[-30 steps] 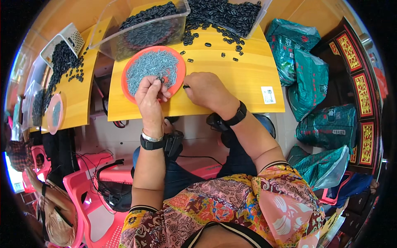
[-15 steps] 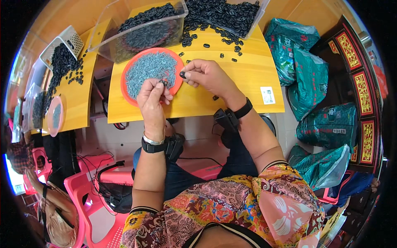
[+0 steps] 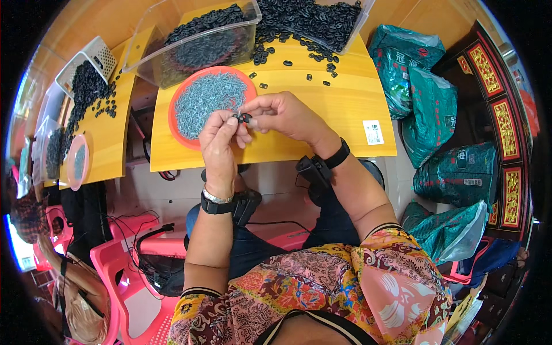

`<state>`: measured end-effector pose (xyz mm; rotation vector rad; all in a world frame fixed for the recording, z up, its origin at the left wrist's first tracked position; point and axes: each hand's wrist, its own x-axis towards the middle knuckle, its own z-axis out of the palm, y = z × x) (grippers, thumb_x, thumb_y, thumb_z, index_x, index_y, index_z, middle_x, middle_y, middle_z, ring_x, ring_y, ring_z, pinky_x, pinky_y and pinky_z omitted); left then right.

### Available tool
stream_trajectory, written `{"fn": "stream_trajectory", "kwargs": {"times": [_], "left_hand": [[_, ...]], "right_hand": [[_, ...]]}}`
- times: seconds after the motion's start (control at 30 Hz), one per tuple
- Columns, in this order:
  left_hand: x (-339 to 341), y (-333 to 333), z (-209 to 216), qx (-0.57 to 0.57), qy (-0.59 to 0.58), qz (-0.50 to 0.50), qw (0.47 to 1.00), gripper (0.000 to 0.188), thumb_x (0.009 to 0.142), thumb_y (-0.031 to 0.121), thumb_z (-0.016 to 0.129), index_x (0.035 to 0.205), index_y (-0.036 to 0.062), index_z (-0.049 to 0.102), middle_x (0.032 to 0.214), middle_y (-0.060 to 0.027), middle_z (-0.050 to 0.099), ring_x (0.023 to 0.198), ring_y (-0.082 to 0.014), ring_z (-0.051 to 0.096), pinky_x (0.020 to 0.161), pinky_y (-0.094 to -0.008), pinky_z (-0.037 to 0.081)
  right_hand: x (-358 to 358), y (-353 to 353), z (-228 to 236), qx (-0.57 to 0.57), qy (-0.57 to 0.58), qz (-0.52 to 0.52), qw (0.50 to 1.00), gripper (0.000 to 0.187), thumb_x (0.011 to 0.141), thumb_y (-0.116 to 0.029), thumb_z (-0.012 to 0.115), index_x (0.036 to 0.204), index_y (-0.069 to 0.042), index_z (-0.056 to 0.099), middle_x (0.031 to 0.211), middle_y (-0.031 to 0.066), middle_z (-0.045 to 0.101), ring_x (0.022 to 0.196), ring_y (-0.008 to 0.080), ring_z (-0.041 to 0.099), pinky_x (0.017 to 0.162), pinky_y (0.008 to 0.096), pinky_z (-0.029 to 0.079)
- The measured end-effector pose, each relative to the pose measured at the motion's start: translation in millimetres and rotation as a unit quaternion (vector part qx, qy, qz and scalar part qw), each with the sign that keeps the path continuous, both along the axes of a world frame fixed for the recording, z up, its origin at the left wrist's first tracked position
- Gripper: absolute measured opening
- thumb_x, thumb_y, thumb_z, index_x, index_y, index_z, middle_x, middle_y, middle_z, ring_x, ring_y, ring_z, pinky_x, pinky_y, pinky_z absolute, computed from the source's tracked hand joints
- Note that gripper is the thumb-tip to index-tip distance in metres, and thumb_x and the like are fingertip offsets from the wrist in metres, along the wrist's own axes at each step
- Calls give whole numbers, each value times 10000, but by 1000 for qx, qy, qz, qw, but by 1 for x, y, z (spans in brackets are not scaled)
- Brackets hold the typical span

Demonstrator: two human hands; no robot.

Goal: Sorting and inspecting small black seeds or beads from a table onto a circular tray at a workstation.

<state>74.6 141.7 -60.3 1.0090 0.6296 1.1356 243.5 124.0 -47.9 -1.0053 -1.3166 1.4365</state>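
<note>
Above the front of the yellow table [image 3: 333,123], my two hands meet with their fingertips almost touching. My left hand [image 3: 220,135] pinches a small black oval plastic piece [image 3: 236,117]. Another black oval piece [image 3: 246,118] sits against it, pinched by my right hand [image 3: 284,118]. The finer shape of both pieces is partly hidden by my fingers. Just behind my left hand lies a round orange-red plate [image 3: 174,123], heaped with small silvery metal pieces [image 3: 207,98] that look like screws.
A clear plastic bin [image 3: 195,63] of black pieces stands behind the plate. More black pieces [image 3: 305,23] spill from a second container at the back. Green sacks [image 3: 454,172] stand on the right. A second table [image 3: 109,138] and pink chairs [image 3: 118,287] are on the left, near another person [image 3: 83,287].
My right hand has come left and slightly down, bringing its black piece against the one in my left hand. My left hand has shifted slightly right and down.
</note>
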Motion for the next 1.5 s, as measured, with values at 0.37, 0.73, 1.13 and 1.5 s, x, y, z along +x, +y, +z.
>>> {"fn": "stream_trajectory", "kwargs": {"times": [0.37, 0.73, 1.13, 1.5], "left_hand": [[-4, 5, -4, -32, -56, -40, 997, 115, 891, 111, 480, 896, 4, 523, 684, -77, 576, 557, -130, 547, 510, -216, 422], [-2, 5, -6, -28, -56, -41, 997, 116, 894, 119, 481, 896, 12, 525, 688, -65, 580, 559, -124, 548, 507, -212, 414], [0, 3, -5, 8, -11, -3, 1000, 89, 890, 82, 479, 892, 14, 536, 677, -50, 569, 562, -104, 527, 519, -201, 397], [-2, 6, -7, 1, -43, -12, 999, 102, 888, 87, 475, 906, 3, 531, 681, -62, 572, 554, -112, 524, 519, -204, 404]], "right_hand": [[-10, -6, 6, 30, 11, -36, 999, 242, 795, -36, 656, 1029, 21, 640, 832, 33, 654, 727, 68, 579, 681, 210, 470], [-7, -1, 1, 11, 40, -69, 997, 175, 822, -84, 656, 983, -14, 657, 782, 15, 651, 646, 64, 567, 612, 193, 462], [-2, 1, -4, -21, 52, -57, 997, 227, 848, -79, 607, 1058, 1, 636, 807, 27, 645, 670, 63, 562, 624, 191, 459], [-15, -4, -2, 83, -67, -124, 987, 223, 772, -7, 601, 990, 4, 647, 697, -16, 600, 627, 45, 552, 571, 208, 449]]}}
